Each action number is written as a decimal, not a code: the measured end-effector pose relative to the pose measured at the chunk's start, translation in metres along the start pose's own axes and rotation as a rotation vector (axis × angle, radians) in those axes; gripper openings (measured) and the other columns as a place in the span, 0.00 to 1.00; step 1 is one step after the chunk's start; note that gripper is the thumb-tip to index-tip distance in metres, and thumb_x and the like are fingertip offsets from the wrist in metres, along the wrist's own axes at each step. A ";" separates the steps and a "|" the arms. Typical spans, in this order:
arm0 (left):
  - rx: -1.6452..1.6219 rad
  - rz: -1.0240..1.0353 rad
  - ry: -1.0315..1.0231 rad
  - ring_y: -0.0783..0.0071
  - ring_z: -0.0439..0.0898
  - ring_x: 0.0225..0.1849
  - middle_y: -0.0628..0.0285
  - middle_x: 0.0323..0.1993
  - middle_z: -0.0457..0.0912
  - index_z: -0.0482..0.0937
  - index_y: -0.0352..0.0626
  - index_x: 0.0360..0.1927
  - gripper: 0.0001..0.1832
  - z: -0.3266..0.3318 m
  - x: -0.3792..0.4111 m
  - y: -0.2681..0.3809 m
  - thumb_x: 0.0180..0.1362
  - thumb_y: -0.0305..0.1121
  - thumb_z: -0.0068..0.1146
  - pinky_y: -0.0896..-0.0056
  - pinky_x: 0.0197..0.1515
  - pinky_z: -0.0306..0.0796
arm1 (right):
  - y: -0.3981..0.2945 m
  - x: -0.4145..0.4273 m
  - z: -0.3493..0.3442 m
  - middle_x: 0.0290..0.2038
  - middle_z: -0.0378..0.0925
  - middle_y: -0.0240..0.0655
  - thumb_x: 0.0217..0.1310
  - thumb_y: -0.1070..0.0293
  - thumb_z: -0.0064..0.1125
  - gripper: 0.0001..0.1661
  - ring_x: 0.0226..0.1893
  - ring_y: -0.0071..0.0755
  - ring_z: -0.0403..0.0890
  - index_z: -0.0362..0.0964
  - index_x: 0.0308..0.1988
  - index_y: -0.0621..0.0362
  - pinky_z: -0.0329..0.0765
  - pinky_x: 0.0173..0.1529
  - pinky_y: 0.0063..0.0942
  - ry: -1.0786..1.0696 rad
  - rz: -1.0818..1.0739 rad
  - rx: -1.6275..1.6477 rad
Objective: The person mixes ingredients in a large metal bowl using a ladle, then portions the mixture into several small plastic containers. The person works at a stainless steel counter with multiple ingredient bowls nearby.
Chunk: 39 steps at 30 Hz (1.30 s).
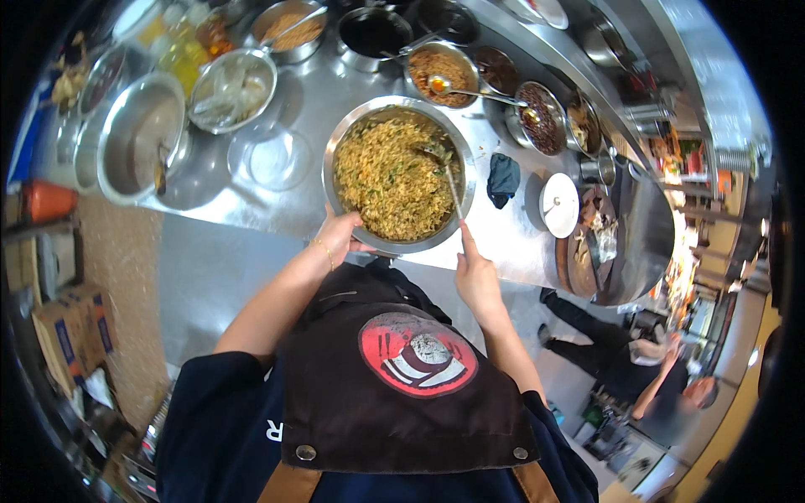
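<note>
A steel mixing bowl [330, 165] stands at the front edge of the counter, filled with fried rice [396, 182] flecked with green. My left hand [339, 236] grips its near left rim, thumb on top and fingers underneath. In my right hand [476, 276] is the handle of a metal ladle [454, 193], index finger stretched along it. The ladle's head lies in the rice at the bowl's right side, partly covered by grains. Just right of the bowl a crumpled dark cloth [504, 179] rests on the counter.
Several bowls of ingredients line the back, one with a ladle [478, 95] across it. A large steel pot [141, 135] and a clear lid-like dish [269, 157] stand left. Rightward are a white bowl [559, 205] and a round chopping board [580, 258]. Another person [619, 352] stands beyond the counter's right end.
</note>
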<state>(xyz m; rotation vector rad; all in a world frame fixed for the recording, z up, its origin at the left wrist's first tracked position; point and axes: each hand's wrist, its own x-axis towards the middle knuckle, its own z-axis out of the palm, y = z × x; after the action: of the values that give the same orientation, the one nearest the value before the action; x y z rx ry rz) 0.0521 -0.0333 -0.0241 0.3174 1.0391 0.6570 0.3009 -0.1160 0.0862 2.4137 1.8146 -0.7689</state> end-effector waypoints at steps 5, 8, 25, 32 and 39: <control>-0.073 -0.078 -0.116 0.49 0.75 0.59 0.48 0.59 0.74 0.65 0.31 0.61 0.23 0.002 0.012 -0.020 0.64 0.29 0.46 0.42 0.56 0.77 | 0.008 -0.017 0.009 0.48 0.79 0.54 0.66 0.67 0.54 0.36 0.49 0.54 0.80 0.56 0.71 0.44 0.75 0.53 0.40 -0.153 0.068 0.455; -0.125 -0.072 -0.260 0.53 0.73 0.60 0.52 0.64 0.69 0.63 0.36 0.66 0.27 -0.020 0.034 -0.040 0.66 0.33 0.51 0.47 0.57 0.76 | -0.003 -0.042 0.002 0.53 0.75 0.62 0.67 0.60 0.52 0.36 0.51 0.65 0.78 0.54 0.71 0.44 0.74 0.56 0.47 -0.127 0.043 0.411; 1.023 0.415 -0.108 0.71 0.82 0.26 0.61 0.26 0.80 0.75 0.43 0.34 0.09 0.008 0.039 0.071 0.60 0.34 0.64 0.70 0.27 0.74 | 0.157 -0.124 0.152 0.38 0.81 0.41 0.70 0.52 0.54 0.34 0.35 0.37 0.83 0.58 0.70 0.46 0.78 0.41 0.34 0.509 0.413 0.900; 2.027 0.779 0.322 0.40 0.81 0.37 0.42 0.35 0.83 0.82 0.41 0.46 0.15 0.107 0.055 0.094 0.61 0.40 0.58 0.48 0.44 0.75 | 0.221 -0.165 0.103 0.46 0.80 0.53 0.66 0.52 0.55 0.34 0.47 0.57 0.81 0.62 0.66 0.52 0.77 0.51 0.45 0.455 0.335 0.826; 2.063 0.512 0.672 0.41 0.72 0.62 0.42 0.68 0.63 0.35 0.66 0.77 0.64 0.155 0.053 0.064 0.46 0.23 0.70 0.49 0.62 0.69 | 0.352 -0.239 0.112 0.43 0.81 0.52 0.66 0.58 0.55 0.33 0.44 0.57 0.82 0.62 0.66 0.56 0.77 0.50 0.46 0.539 0.476 0.664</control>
<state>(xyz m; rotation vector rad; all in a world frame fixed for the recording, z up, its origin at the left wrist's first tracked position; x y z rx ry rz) 0.1831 0.0588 0.0487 2.3055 2.0145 -0.1900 0.5313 -0.4774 -0.0117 3.5745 1.0572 -0.8089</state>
